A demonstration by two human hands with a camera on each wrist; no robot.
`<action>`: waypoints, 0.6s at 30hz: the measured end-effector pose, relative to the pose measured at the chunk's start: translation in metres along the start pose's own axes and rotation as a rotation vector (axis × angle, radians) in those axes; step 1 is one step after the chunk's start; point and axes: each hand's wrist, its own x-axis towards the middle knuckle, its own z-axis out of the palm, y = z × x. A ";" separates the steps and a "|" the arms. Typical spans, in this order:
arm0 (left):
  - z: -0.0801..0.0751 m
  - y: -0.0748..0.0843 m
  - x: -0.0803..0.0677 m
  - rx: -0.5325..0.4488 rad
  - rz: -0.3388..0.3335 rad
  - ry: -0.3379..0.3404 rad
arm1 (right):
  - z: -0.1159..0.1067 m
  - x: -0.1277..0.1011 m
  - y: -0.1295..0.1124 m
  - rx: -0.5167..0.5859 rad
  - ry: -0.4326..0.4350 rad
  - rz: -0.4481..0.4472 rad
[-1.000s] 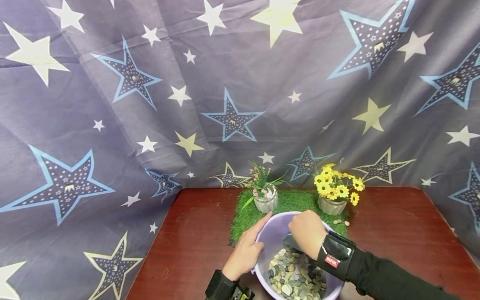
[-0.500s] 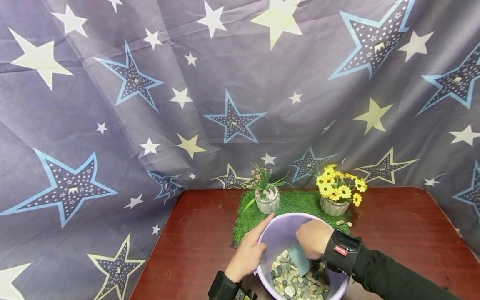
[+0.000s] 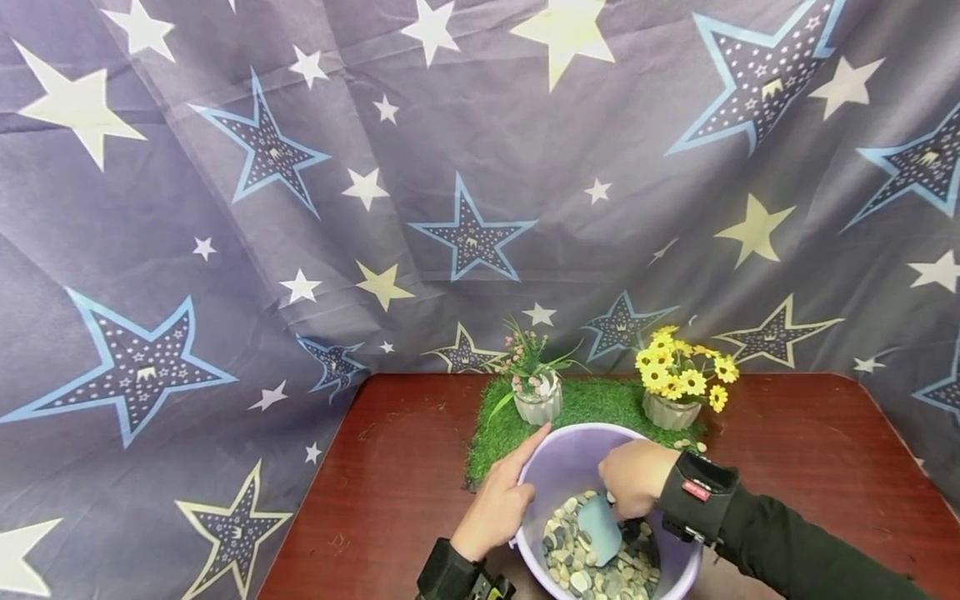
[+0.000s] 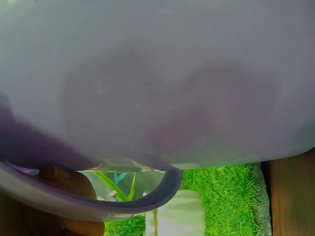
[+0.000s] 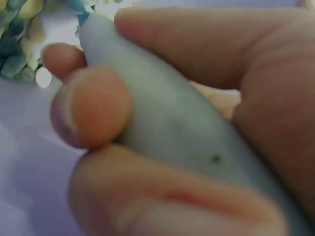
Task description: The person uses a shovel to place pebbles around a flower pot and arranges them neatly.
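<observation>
Pebbles [image 3: 581, 567] heaped in the near half of a lilac plastic basin [image 3: 564, 460], which stands at the front edge of the tabletop [image 3: 397, 492]. Pale blue scoop [image 3: 600, 527] rests blade-down on the pile, blade tilted toward the left. Right hand [image 3: 633, 479] grips the scoop's handle; the right wrist view shows fingers [image 5: 93, 105] and thumb wrapped around the grey-blue handle [image 5: 172, 128], stones just visible past it. Left hand [image 3: 498, 500] lies on the basin's left rim, index finger stretched along the edge and the other fingers curled over it; the left wrist view shows mostly basin wall [image 4: 157, 83], with a finger hooked under the rim.

Behind the basin: green artificial turf mat [image 3: 495, 433], on it a ribbed pot of pink flowers [image 3: 536, 392] left and a pot of yellow flowers [image 3: 675, 383] right. A few loose pebbles lie on the mat beside the yellow pot. Star-print cloth [image 3: 375, 183] hangs as backdrop.

Judgement: scooping step, blade at the pile and seemingly not yet loaded. Next move would call for pushing the blade under the stones and levelling it before lifting, with the left hand steadying the basin
</observation>
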 end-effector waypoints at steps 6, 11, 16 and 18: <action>-0.002 0.002 -0.001 -0.004 -0.003 -0.006 | 0.000 -0.001 -0.003 0.171 -0.125 -0.055; -0.001 0.001 0.000 0.005 -0.004 -0.004 | -0.001 -0.005 -0.007 0.184 -0.136 -0.057; -0.001 0.001 0.000 0.006 -0.002 0.005 | -0.004 -0.012 -0.007 0.189 -0.089 -0.086; 0.000 0.001 -0.001 0.007 0.000 0.009 | -0.004 -0.015 -0.006 0.213 -0.066 -0.090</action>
